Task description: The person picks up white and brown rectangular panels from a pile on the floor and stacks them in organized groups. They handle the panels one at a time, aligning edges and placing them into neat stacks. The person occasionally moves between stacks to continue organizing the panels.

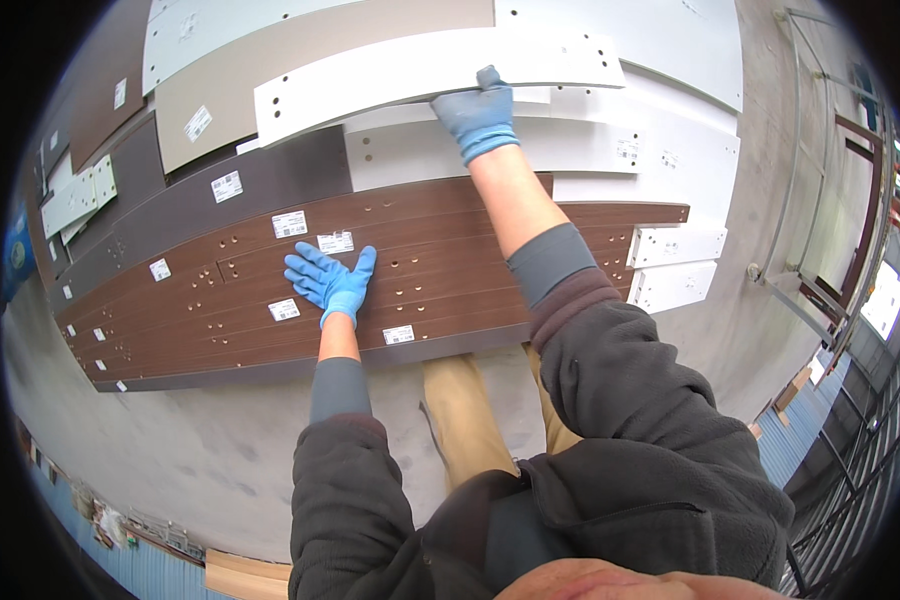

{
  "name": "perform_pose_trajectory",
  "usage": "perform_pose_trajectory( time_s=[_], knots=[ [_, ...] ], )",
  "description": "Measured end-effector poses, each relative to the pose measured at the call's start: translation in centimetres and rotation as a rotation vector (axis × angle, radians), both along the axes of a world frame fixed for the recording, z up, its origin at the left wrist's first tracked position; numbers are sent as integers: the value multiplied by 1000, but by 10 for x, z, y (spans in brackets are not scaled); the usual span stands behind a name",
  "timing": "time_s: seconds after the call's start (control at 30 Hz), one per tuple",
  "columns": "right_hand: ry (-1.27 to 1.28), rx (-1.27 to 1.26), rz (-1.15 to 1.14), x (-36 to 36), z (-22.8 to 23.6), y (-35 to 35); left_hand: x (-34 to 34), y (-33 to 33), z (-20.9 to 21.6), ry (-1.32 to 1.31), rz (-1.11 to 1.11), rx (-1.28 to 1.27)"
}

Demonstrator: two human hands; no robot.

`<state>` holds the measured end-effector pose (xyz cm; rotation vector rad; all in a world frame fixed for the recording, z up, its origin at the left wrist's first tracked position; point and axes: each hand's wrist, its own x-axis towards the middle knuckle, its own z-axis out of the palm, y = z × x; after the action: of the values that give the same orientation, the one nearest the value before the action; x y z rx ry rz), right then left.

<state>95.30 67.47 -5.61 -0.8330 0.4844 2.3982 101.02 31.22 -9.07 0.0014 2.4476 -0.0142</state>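
Note:
Gloved in blue, my right hand [475,112] grips the near edge of a long white board [420,75]. The thumb lies on top of the board and the other fingers are hidden beneath it. Drilled holes show at both ends of this board, which overlaps other panels. My left hand [332,287], also in a blue glove, is spread open over the long dark brown boards [450,250]. It holds nothing, and whether it touches them I cannot tell. White labels [288,224] and small holes dot the brown boards.
Beyond lie a beige panel [260,85] and a dark grey panel [270,185]. Short white boards [675,285] are at the right end of the brown ones. A metal frame rack [820,180] stands at the far right, and cardboard [245,573] lies at lower left.

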Motion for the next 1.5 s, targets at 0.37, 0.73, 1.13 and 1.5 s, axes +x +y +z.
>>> perform_pose_trajectory(
  time_s=[0.37,0.73,1.13,1.5],
  knots=[
    [-252,120,3,43,-6,69,1,-5,-9,-7,-24,-39],
    [-454,302,45,157,-37,155,-3,1,0,35,-73,-70],
    [-344,283,146,259,-21,10,1,3,7,2,53,46],
    [-101,110,109,188,-7,-183,3,-10,-19,132,-320,-107]
  ],
)
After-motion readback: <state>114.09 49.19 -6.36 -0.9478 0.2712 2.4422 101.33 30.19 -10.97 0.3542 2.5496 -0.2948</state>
